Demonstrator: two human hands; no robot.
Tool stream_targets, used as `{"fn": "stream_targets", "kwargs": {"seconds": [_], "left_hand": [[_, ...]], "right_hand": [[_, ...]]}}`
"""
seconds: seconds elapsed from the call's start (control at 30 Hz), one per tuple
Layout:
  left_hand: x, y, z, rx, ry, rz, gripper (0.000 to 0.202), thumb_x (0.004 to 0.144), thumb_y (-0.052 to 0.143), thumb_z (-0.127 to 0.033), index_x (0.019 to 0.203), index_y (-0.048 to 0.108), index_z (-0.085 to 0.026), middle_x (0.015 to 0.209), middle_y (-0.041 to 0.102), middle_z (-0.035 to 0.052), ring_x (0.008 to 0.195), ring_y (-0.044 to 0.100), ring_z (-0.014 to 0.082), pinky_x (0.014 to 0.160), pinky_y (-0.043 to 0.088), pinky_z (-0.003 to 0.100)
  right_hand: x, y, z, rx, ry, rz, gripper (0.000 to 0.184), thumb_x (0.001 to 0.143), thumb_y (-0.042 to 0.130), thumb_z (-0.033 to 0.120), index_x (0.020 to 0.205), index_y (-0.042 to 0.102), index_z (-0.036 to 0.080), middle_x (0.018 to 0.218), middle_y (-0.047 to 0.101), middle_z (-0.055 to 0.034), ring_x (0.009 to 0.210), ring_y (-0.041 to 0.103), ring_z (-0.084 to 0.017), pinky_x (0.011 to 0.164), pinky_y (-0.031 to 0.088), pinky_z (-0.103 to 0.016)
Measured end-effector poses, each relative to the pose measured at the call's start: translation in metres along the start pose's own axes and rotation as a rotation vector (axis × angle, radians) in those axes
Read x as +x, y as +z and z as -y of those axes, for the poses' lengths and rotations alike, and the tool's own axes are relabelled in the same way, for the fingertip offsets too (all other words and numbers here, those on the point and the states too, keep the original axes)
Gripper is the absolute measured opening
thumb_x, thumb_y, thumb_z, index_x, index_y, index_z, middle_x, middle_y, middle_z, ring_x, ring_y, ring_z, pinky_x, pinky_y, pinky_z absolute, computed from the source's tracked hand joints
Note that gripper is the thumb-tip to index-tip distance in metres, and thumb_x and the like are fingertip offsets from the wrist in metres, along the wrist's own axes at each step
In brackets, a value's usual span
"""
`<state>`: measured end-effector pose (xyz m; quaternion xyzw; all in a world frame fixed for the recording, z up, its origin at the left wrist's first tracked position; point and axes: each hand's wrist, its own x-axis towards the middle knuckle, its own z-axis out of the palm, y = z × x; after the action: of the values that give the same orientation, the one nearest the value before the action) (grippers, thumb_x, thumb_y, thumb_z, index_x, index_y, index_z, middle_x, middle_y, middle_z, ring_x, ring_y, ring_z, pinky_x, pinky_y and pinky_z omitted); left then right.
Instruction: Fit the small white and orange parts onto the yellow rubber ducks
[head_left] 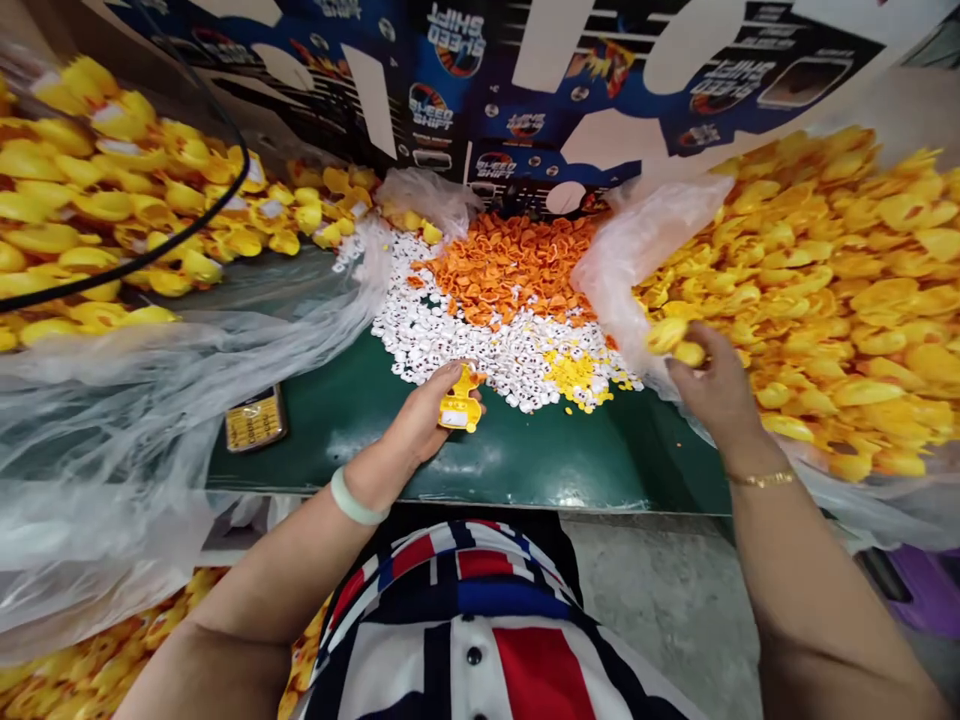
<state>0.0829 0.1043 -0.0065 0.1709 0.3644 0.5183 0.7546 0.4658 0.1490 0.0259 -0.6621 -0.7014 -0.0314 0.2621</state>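
Note:
My left hand [431, 412] is closed round a yellow plastic toy duck half [460, 402], its hollow inside facing up, with a white block in it and an orange bit at its top. At the edge of the right-hand heap, my right hand [716, 385] pinches a yellow duck-shaped shell [669, 338]. Between the hands lie white eye pieces [487, 352] with dark dots, a pile of orange beak-like pieces [517, 265] and small yellow pieces [581, 375].
Yellow shells [840, 290] fill a plastic-lined heap at right; yellow parts with white blocks [112, 190] are heaped at left. A phone-like object [256, 418] lies on the green table [525, 465]. Printed cardboard [517, 130] stands behind. A black cable [199, 225] arcs over the left.

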Motion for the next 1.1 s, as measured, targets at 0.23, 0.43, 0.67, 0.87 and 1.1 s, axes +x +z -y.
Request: {"fn": "stream_targets", "kwargs": {"seconds": [0.23, 0.43, 0.67, 0.87, 1.1], "left_hand": [[-0.009, 0.004, -0.004, -0.024, -0.002, -0.060, 0.029, 0.081, 0.070, -0.037, 0.100, 0.062, -0.015, 0.079, 0.067, 0.0040, 0.066, 0.066, 0.0166, 0.062, 0.057, 0.030], [-0.031, -0.007, -0.013, 0.024, -0.032, -0.110, 0.036, 0.085, 0.064, -0.046, 0.101, 0.063, -0.014, 0.074, 0.067, 0.0063, 0.063, 0.068, 0.0207, 0.052, 0.052, 0.028], [-0.031, -0.009, -0.007, -0.034, -0.078, -0.033, 0.046, 0.091, 0.055, -0.054, 0.107, 0.065, -0.012, 0.073, 0.066, 0.0071, 0.060, 0.066, 0.0194, 0.051, 0.052, 0.028], [-0.029, 0.002, 0.006, -0.082, -0.049, -0.011, 0.056, 0.092, 0.049, -0.063, 0.101, 0.068, -0.011, 0.082, 0.070, 0.0099, 0.064, 0.066, 0.0171, 0.060, 0.054, 0.027], [-0.028, -0.002, 0.014, -0.099, -0.070, 0.020, 0.065, 0.090, 0.043, -0.071, 0.100, 0.069, -0.013, 0.083, 0.071, 0.0101, 0.068, 0.067, 0.0193, 0.060, 0.054, 0.029]], "right_hand": [[-0.059, 0.036, 0.141, 0.444, -0.831, 0.582, 0.039, 0.090, 0.047, 0.008, 0.120, 0.066, 0.025, 0.136, 0.060, -0.0106, 0.127, 0.055, -0.021, 0.105, 0.050, -0.044], [-0.062, 0.045, 0.150, 0.387, -0.725, 0.524, 0.038, 0.094, 0.057, 0.027, 0.132, 0.061, 0.023, 0.147, 0.050, -0.0163, 0.134, 0.050, -0.030, 0.107, 0.047, -0.054], [-0.072, 0.049, 0.155, 0.333, -0.716, 0.469, 0.042, 0.086, 0.071, 0.040, 0.124, 0.062, 0.023, 0.141, 0.048, -0.0174, 0.127, 0.053, -0.034, 0.101, 0.051, -0.055], [-0.060, 0.033, 0.192, 0.582, -0.646, 0.223, 0.051, 0.083, 0.074, 0.043, 0.128, 0.055, 0.028, 0.140, 0.044, -0.0151, 0.130, 0.049, -0.034, 0.106, 0.047, -0.056], [-0.058, 0.045, 0.227, 0.467, -0.745, 0.308, 0.031, 0.084, 0.069, 0.031, 0.114, 0.062, 0.022, 0.130, 0.049, -0.0156, 0.118, 0.054, -0.032, 0.100, 0.050, -0.054]]}}
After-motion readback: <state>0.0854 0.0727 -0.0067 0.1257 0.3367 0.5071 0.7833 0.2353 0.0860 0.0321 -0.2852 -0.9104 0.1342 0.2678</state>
